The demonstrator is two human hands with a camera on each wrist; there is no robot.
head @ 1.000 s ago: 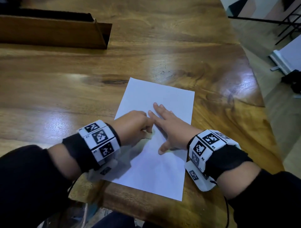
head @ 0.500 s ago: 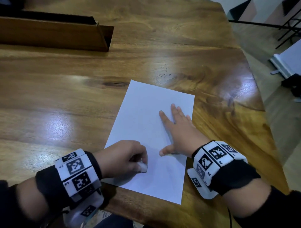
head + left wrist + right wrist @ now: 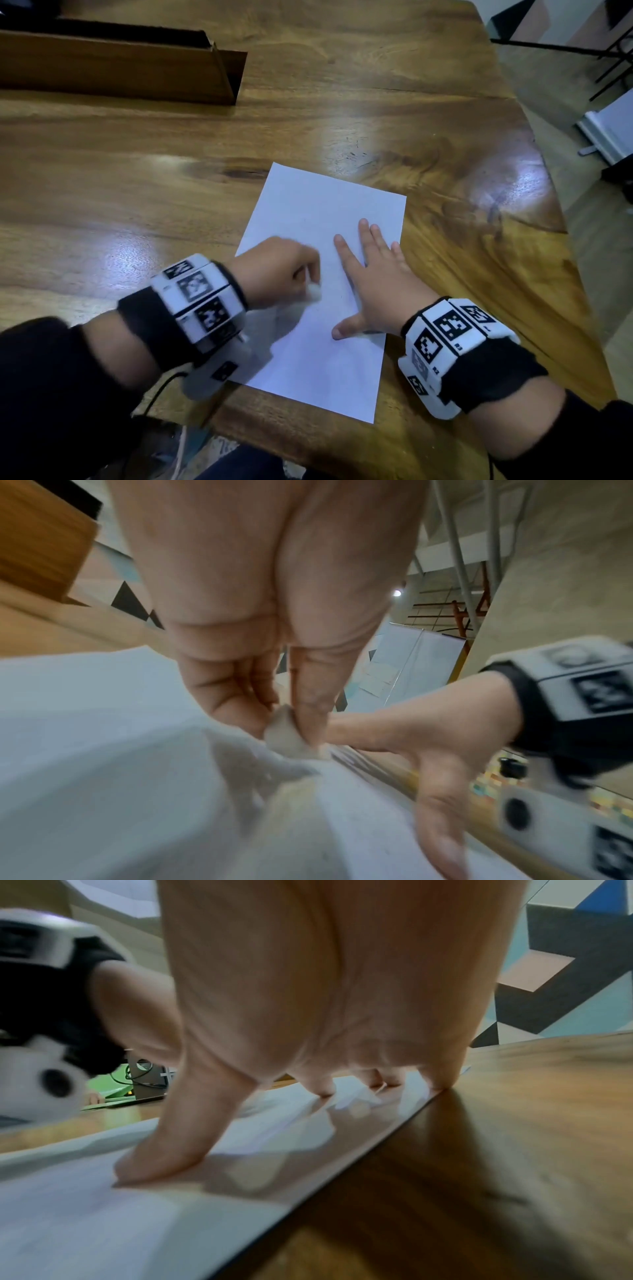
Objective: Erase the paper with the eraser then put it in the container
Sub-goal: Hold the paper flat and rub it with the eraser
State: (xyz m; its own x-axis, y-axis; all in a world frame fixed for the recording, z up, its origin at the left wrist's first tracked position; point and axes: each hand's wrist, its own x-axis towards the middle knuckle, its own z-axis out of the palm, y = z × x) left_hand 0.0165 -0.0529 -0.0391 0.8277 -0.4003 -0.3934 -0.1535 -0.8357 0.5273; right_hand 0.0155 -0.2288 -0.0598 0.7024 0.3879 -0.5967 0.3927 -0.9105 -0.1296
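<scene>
Pinching the eraser between thumb and curled fingers, my left hand rubs it on the left part of the paper, and the left wrist view shows the small pale block with its bottom touching the sheet. My right hand lies flat and open, the fingers spread and pressing the sheet near its right edge, with the thumb held out toward me; it holds nothing. The paper lies on the wooden table, turned a little, with its near edge close to the table edge. The container, a long brown box, stands at the far left of the table, well apart from both hands. I judge that the erasing is not finished and the putting away is not begun. What could go wrong, I think: the left wrist view seems to show the sheet lifting in a fold beside the eraser, so a hard stroke toward the pressing hand may crease or tear it, and if the right hand loosens, the sheet may slide on the shiny table. Compared with half a second ago, my left hand has moved from the near left corner of the sheet up toward its middle, while the right hand has stayed almost in the same place.
</scene>
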